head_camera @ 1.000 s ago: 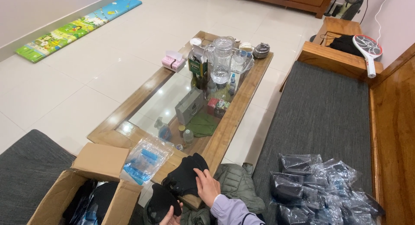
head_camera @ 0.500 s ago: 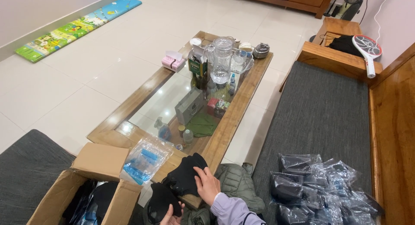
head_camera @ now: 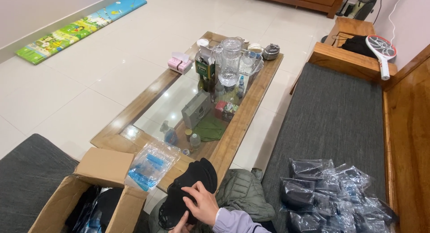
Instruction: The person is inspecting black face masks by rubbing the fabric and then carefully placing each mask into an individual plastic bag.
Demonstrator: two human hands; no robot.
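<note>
Both hands, right (head_camera: pixel 204 205) and left (head_camera: pixel 181 224), pinch black fabric piece (head_camera: pixel 190 181); looks soft, light, floppy; best held at edges.

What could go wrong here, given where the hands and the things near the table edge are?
The clear plastic bag overhangs the near end of the coffee table above the open cardboard box, so a nudge from the black fabric piece that the right hand grips might tip it off. The left hand is mostly out of frame, so its hold can't be checked.
</note>
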